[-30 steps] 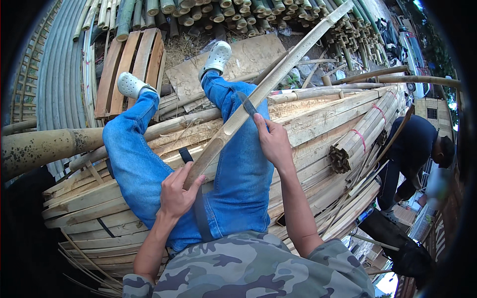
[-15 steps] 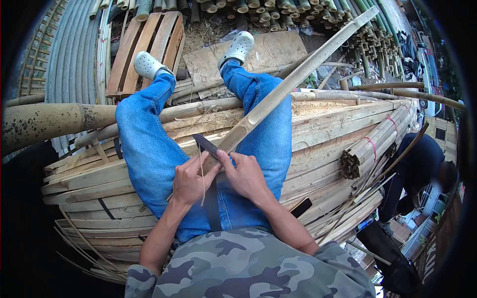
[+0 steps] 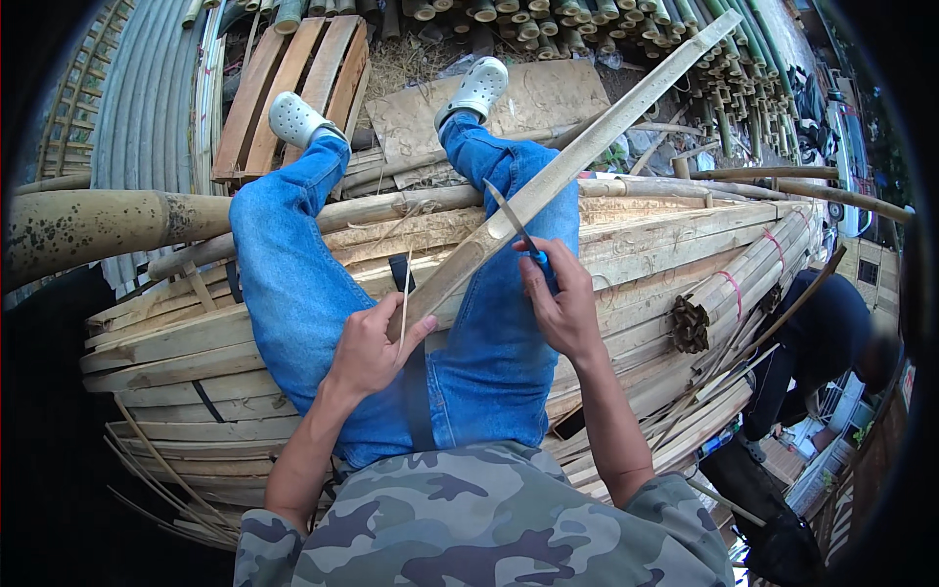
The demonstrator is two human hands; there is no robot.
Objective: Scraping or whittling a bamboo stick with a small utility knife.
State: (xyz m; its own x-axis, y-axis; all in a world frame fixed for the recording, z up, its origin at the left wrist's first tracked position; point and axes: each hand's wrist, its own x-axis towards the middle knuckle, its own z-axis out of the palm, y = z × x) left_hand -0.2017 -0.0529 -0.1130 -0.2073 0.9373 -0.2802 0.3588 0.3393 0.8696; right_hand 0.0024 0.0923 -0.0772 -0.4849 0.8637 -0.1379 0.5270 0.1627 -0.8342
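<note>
A long split bamboo piece [image 3: 587, 147] slants from my lap up to the far right. My left hand [image 3: 372, 347] is closed around its near end, thumb on top. A thin pale bamboo sliver [image 3: 406, 284] stands up by the fingers of that hand. My right hand [image 3: 562, 303] grips a knife with a blue handle [image 3: 540, 260]. Its dark narrow blade [image 3: 511, 217] points up and to the left, crossing the bamboo's right edge in this view; whether it touches cannot be made out.
I sit on a broad stack of split bamboo strips [image 3: 665, 240]. A thick bamboo pole [image 3: 117, 230] lies at the left. Ahead are a wooden crate [image 3: 284, 98] and piled bamboo poles [image 3: 548, 24]. Another person [image 3: 812, 338] bends over at the right.
My right hand has moved right, away from my left hand, and the knife has swung with it, blade now upward. My left hand stays at the bamboo's near end.
</note>
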